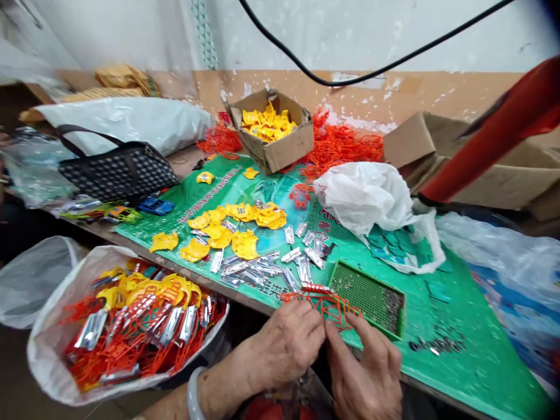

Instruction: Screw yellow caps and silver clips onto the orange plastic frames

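Observation:
My left hand [289,338] is closed on an orange-red plastic lattice frame [335,306] at the table's front edge. My right hand [367,370] pinches the near side of the same frame, its fingers bent close to the left fingertips. Whether a smaller part sits between the fingertips, I cannot make out. Just beyond the hands is a green tray [363,291] with small metal pieces, probably screws, gathered at its right end. Loose silver chromed parts [262,268] lie beyond my left hand, with yellow plastic shells [245,244] behind them.
A sack [41,326] of assembled red, yellow and silver pieces stands at the left. Farther back are a cardboard box [284,154] of yellow shells and piled red frames [345,143]. A white plastic bag [363,195] and small dark parts [444,344] lie right. A red pole [490,137] slants overhead.

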`<state>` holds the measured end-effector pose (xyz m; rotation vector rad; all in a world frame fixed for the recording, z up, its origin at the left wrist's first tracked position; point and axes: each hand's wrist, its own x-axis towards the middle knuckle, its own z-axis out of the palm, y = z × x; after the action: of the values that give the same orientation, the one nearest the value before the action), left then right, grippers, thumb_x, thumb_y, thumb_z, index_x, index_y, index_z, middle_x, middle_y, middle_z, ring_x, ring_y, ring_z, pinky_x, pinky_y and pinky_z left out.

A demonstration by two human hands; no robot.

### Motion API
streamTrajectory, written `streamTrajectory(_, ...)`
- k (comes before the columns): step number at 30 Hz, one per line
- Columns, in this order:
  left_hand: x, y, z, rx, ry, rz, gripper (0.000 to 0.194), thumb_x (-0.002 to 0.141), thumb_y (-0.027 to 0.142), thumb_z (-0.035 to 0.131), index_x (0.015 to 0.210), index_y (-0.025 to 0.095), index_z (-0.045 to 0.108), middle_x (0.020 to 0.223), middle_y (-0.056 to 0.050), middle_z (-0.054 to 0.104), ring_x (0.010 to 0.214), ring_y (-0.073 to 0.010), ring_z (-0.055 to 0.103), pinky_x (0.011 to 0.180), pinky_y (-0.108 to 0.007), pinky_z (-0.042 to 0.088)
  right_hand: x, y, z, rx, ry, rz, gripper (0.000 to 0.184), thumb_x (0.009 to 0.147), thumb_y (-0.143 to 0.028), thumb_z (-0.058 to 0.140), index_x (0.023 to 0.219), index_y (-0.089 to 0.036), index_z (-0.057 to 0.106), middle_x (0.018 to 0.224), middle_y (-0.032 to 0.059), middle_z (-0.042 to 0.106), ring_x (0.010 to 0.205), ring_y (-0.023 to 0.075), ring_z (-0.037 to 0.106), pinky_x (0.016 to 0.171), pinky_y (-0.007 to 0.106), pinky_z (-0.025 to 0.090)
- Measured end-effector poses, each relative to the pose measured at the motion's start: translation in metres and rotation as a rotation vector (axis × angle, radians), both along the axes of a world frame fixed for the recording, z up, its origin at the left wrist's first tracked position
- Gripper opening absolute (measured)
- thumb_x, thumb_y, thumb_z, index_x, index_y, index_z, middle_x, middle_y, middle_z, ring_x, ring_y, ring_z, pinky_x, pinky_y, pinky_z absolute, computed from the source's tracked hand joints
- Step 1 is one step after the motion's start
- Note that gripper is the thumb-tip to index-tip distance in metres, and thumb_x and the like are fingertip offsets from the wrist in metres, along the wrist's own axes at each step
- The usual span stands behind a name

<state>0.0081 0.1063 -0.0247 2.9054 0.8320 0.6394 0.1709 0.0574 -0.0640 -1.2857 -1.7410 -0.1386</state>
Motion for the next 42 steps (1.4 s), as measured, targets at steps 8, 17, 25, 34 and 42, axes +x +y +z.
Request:
streamTrajectory(8,-0.014,-0.001,0.009,-0.018,-0.271,0.147,0.031,0.086,0.01,0.055,0.117,0.012,0.054,0.103,-0.01,0.069,0.101,-0.0262,0.056,0.089,-0.044,0.047,0.016,0.017,0.007,-0.227,0.244,0.276,0.01,0.09,-0.019,0.06,0.094,-0.024,0.067,0.094,0.0043,0.069,0.097,0.0215,0.059,0.084,0.037,0.049)
streamTrajectory(17,-0.013,-0.005,0.01,0.045,-0.375,0.172,0.022,0.085,0.005,0.058,0.103,0.018,0.06,0.119,-0.01,0.065,0.123,-0.0308,0.044,0.098,-0.051,0.046,0.016,0.007,-0.002,-0.147,0.434,0.248,0.011,0.086,-0.016,0.065,0.093,-0.023,0.07,0.093,0.0054,0.069,0.099,0.0226,0.061,0.088,0.043,0.051)
streamTrajectory(25,-0.007,-0.01,0.004,0.037,-0.433,0.152,0.025,0.085,0.002,0.055,0.103,0.019,0.062,0.116,-0.008,0.067,0.123,-0.0299,0.046,0.097,-0.05,0.048,0.019,0.001,-0.002,0.026,0.26,0.194,0.02,0.086,-0.012,0.063,0.099,-0.024,0.07,0.091,0.0046,0.071,0.102,0.0236,0.061,0.086,0.045,0.051)
streamTrajectory(34,-0.006,-0.009,0.003,0.023,-0.451,0.135,0.023,0.083,-0.001,0.056,0.095,0.018,0.062,0.111,-0.008,0.068,0.124,-0.0286,0.046,0.099,-0.048,0.047,0.013,-0.002,-0.001,0.07,0.193,0.152,0.024,0.086,-0.009,0.062,0.105,-0.023,0.069,0.094,0.0054,0.07,0.102,0.0225,0.058,0.083,0.04,0.052)
streamTrajectory(42,-0.003,-0.01,0.007,0.032,-0.477,0.16,0.024,0.084,0.0,0.054,0.092,0.02,0.062,0.105,-0.006,0.07,0.12,-0.0281,0.05,0.093,-0.048,0.05,0.012,-0.006,-0.006,0.055,0.167,0.09,0.025,0.086,-0.009,0.062,0.105,-0.024,0.069,0.095,0.006,0.069,0.104,0.0234,0.058,0.082,0.04,0.054)
